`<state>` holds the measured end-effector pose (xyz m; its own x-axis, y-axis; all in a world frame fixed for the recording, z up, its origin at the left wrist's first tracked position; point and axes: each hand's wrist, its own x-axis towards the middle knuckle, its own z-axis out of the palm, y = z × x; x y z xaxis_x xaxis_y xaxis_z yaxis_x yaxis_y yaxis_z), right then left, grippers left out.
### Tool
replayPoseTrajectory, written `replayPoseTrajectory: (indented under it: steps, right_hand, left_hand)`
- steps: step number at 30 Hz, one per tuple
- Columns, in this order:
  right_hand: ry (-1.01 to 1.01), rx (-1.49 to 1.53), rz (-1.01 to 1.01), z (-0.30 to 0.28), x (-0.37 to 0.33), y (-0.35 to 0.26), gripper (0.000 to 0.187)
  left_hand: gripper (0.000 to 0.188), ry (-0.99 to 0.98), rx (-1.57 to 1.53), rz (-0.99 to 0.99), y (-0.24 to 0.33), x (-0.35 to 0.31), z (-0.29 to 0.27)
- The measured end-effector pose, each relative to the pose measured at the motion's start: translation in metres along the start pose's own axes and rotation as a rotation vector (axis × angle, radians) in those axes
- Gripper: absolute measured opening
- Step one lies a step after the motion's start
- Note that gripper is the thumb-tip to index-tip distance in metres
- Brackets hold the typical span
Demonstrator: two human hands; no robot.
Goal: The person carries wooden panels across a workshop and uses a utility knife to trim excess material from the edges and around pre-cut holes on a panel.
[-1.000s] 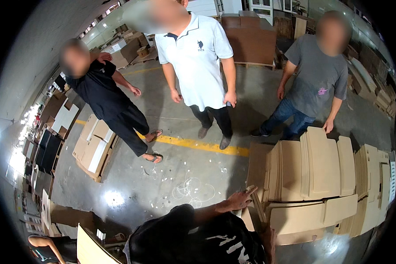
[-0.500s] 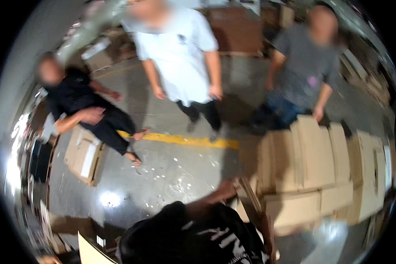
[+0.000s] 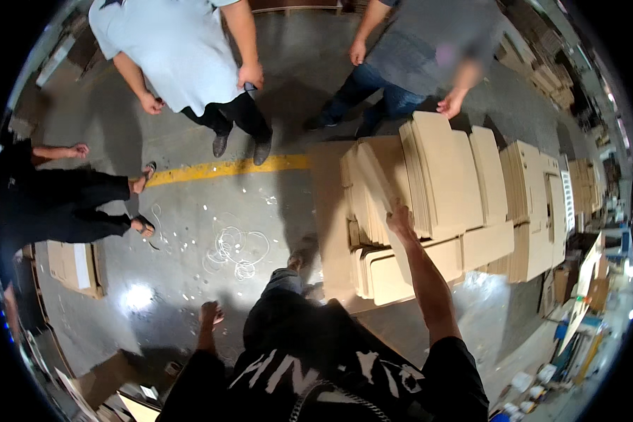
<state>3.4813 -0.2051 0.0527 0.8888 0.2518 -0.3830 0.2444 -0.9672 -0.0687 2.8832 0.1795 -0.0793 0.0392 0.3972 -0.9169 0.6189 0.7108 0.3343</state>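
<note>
Grey floor (image 3: 183, 281) with yellow line (image 3: 225, 169)

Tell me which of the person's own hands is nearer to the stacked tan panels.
Right. The right hand grips a thin tan board over the stacked tan panels; the left hand hangs above the floor, apart from the panels, to their left.

Thin tan panel (image 3: 378, 180), tilted, slanting over stacked boards (image 3: 443, 186)

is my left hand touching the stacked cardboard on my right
Apart: the head view shows floor and a leg between the left hand and the stacked cardboard.
</note>
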Motion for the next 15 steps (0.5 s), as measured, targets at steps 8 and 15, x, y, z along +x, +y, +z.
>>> replayPoseTrajectory:
  steps: [8, 15]
  right_hand:
    - [0.012, 0.092, 0.258, -0.010, 0.146, -0.015, 0.060]
    - [0.230, -0.004, 0.116, 0.079, 0.173, 0.005, 0.060]
  left_hand:
    - [0.028, 0.275, -0.273, -0.195, -0.094, -0.154, -0.046]
    - [0.028, 0.216, -0.002, -0.272, -0.144, -0.205, 0.012]
